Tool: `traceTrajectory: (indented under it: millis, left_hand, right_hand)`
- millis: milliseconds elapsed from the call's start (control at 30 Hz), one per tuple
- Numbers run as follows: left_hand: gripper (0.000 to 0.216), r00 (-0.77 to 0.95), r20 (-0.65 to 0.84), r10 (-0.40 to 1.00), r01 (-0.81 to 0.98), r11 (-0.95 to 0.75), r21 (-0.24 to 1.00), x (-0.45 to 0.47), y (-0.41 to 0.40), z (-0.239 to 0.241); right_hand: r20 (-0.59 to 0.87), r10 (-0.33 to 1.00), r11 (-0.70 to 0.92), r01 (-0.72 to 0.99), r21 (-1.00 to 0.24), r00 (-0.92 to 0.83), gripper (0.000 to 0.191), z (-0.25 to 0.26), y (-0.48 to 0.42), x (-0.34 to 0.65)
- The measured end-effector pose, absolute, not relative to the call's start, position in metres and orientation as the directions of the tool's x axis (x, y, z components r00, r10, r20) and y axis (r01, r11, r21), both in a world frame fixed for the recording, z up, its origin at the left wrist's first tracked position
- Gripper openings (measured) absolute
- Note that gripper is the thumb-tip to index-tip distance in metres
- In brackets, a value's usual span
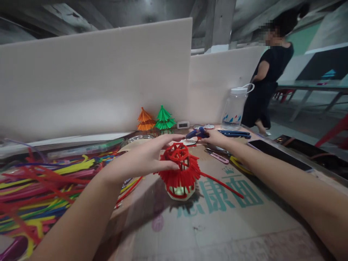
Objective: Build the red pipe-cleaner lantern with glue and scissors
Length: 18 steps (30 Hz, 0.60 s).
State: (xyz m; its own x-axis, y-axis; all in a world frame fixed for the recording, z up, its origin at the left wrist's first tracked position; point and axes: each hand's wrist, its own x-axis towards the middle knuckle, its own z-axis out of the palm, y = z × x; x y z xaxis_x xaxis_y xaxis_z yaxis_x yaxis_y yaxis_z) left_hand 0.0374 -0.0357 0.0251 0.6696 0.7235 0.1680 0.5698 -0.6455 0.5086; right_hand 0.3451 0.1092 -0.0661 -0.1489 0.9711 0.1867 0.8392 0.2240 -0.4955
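Observation:
A red pipe-cleaner pavilion model stands on a cardboard sheet in the middle of the table. My left hand grips its roof from the left, thumb and fingers around the upper tier. My right hand reaches further back and closes on a blue glue gun lying on the table. A loose red pipe cleaner trails from the model to the right.
Heaps of coloured pipe cleaners cover the left side. Small orange and green paper trees stand by the white partition. A plastic jar, scissors, a phone lie right. A person in black stands beyond.

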Motion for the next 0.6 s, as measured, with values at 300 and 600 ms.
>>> traceTrajectory:
  millis: [300,600]
  left_hand:
    - [0.053,0.591,0.314,0.743,0.676,-0.668,0.311,0.051,-0.041,0.019]
    - [0.033,0.649,0.371,0.664,0.624,-0.744,0.241,0.031,-0.035,0.033]
  right_hand:
    - [0.316,0.949,0.230,0.710,-0.665,-0.012,0.021,-0.047,0.085,0.360]
    - [0.440,0.888,0.460,0.200,-0.865,-0.135,0.017,-0.003,0.000,0.352]
